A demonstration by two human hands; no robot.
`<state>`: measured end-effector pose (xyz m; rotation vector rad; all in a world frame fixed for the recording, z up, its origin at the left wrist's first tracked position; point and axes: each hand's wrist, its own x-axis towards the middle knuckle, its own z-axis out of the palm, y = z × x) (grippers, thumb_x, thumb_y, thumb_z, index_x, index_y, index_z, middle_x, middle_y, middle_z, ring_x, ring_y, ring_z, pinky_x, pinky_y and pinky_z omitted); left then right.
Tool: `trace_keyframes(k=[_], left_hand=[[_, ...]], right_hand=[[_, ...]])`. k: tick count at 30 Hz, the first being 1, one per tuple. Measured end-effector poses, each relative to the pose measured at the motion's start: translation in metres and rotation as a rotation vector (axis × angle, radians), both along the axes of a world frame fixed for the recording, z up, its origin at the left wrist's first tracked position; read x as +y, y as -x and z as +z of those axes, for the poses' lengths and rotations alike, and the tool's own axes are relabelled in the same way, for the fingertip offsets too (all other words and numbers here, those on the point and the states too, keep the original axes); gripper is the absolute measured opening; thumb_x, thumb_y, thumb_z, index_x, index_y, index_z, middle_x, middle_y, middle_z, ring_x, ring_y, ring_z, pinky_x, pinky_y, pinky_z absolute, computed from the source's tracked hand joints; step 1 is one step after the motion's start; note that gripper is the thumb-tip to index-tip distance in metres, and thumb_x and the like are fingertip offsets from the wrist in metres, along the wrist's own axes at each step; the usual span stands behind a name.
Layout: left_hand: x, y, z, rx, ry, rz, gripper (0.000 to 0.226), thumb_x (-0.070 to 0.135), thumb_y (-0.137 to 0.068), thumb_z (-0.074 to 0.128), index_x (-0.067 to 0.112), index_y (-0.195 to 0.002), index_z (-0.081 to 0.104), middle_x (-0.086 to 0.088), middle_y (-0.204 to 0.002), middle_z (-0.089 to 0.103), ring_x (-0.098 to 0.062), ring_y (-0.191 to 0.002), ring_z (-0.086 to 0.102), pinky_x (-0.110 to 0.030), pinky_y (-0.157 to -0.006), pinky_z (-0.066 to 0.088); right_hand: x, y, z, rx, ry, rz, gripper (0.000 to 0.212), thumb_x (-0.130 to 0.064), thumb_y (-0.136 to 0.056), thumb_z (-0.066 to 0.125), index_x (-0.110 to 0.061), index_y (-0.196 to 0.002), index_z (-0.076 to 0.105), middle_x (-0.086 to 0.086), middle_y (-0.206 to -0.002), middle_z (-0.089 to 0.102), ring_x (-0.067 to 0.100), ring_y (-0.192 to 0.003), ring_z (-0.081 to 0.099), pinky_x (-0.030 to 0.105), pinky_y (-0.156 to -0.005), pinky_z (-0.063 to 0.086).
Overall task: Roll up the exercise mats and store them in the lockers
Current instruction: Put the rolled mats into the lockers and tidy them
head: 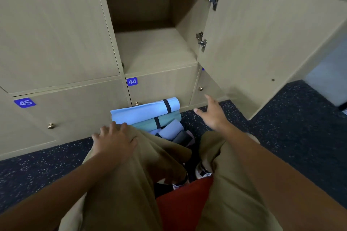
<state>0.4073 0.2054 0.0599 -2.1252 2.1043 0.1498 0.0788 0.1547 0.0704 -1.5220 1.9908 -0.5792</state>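
We see the rolled mats [150,116] lying in a pile on the floor [281,127], touching the foot of the lockers, just under the door marked 44 [161,86]. The top one is the light blue mat [144,111], with a teal mat [159,121] under it and some smaller grey-blue rolls nearer to us. Their long axis runs left to right, a little tilted up to the right. The open locker [155,47] is directly above and far behind the pile, and it holds nothing that we can see. Our right hand [212,114] hangs in the air to the right of the pile, fingers spread and straight, holding nothing; it is near the right ends of the rolls. Our left hand [114,140] rests flat on our left knee [142,148], fingers relaxed, just at the near left corner of the light blue mat. Both hands are close, one at each end, so we judge that the next move is to take the top roll by two ends and lift it up. The open locker door [262,39] stands on the right, and our knees hide the near part of the pile.
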Motion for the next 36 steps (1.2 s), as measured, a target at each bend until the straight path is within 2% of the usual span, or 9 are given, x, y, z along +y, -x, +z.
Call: trace_keyframes(k=[3,6,14,17,20,22,25,31,36], left_hand=[[-0.027,0.015,-0.001,-0.081,-0.003,-0.176,0.078,0.074,-0.085,0.013,0.031,-0.144,0.041,-0.001,-0.151,0.041,-0.030,-0.136,0.039,-0.046,-0.103,0.036],[-0.062,0.042,-0.020,0.008,-0.053,-0.271,0.067,0.069,-0.094,0.034,0.027,-0.145,0.046,-0.003,-0.148,0.048,-0.031,-0.137,0.040,-0.045,-0.109,0.035],[-0.148,0.107,-0.119,0.285,-0.326,-0.273,0.059,0.056,-0.092,0.064,0.017,-0.134,0.054,-0.010,-0.125,0.058,-0.030,-0.112,0.055,-0.042,-0.092,0.050],[-0.182,0.131,-0.160,0.360,-0.430,-0.270,0.069,0.051,-0.093,0.067,0.011,-0.144,0.045,-0.014,-0.139,0.052,-0.032,-0.122,0.053,-0.043,-0.102,0.045],[-0.207,0.151,-0.203,0.366,-0.518,-0.261,0.078,0.051,-0.095,0.065,0.009,-0.153,0.032,-0.017,-0.151,0.043,-0.035,-0.134,0.046,-0.043,-0.108,0.041],[-0.216,0.160,-0.227,0.411,-0.570,-0.248,0.086,0.052,-0.093,0.067,0.009,-0.156,0.027,-0.018,-0.154,0.040,-0.035,-0.138,0.043,-0.042,-0.108,0.040],[-0.219,0.168,-0.252,0.515,-0.612,-0.220,0.093,0.053,-0.087,0.074,0.010,-0.155,0.028,-0.017,-0.150,0.043,-0.033,-0.132,0.047,-0.037,-0.100,0.043],[-0.215,0.161,-0.278,0.586,-0.591,-0.180,0.111,0.056,-0.078,0.081,0.012,-0.160,0.020,-0.012,-0.159,0.038,-0.030,-0.140,0.043,-0.036,-0.108,0.039],[-0.219,0.159,-0.275,0.559,-0.467,-0.175,0.078,0.054,-0.086,0.073,0.012,-0.145,0.044,-0.013,-0.139,0.057,-0.031,-0.122,0.055,-0.037,-0.092,0.045]], right_hand=[[-0.014,0.004,-0.036,-0.039,-0.119,-0.028,0.077,-0.033,-0.094,0.073,-0.014,-0.156,0.031,0.017,-0.154,0.042,0.033,-0.141,0.042,0.041,-0.114,0.036],[-0.034,0.013,-0.069,-0.054,-0.307,-0.003,0.079,-0.036,-0.092,0.075,-0.014,-0.155,0.033,0.016,-0.146,0.052,0.032,-0.132,0.051,0.039,-0.108,0.043],[-0.081,0.034,-0.141,-0.051,-0.567,0.090,0.076,-0.043,-0.087,0.077,-0.008,-0.147,0.046,0.014,-0.145,0.052,0.030,-0.128,0.053,0.037,-0.102,0.045],[-0.096,0.033,-0.163,-0.105,-0.701,0.123,0.080,-0.038,-0.091,0.075,-0.006,-0.153,0.036,0.015,-0.153,0.043,0.032,-0.133,0.049,0.032,-0.092,0.048],[-0.104,0.026,-0.180,-0.161,-0.838,0.207,0.061,-0.034,-0.098,0.067,-0.002,-0.145,0.045,0.013,-0.146,0.047,0.035,-0.133,0.049,0.027,-0.078,0.051],[-0.107,0.021,-0.205,-0.220,-0.842,0.224,0.071,-0.044,-0.092,0.073,-0.011,-0.147,0.042,0.011,-0.147,0.044,0.036,-0.134,0.047,0.041,-0.091,0.053],[-0.105,0.015,-0.229,-0.349,-0.860,0.096,0.107,-0.046,-0.087,0.078,-0.015,-0.163,0.009,0.009,-0.163,0.026,0.034,-0.142,0.038,0.043,-0.087,0.048],[-0.096,0.017,-0.260,-0.471,-0.815,-0.079,0.091,-0.044,-0.089,0.076,-0.011,-0.158,0.026,0.013,-0.157,0.038,0.035,-0.136,0.045,0.047,-0.096,0.049],[-0.090,0.020,-0.271,-0.542,-0.694,-0.144,0.076,-0.036,-0.081,0.086,-0.011,-0.143,0.048,0.006,-0.133,0.053,0.027,-0.117,0.055,0.041,-0.083,0.056]])
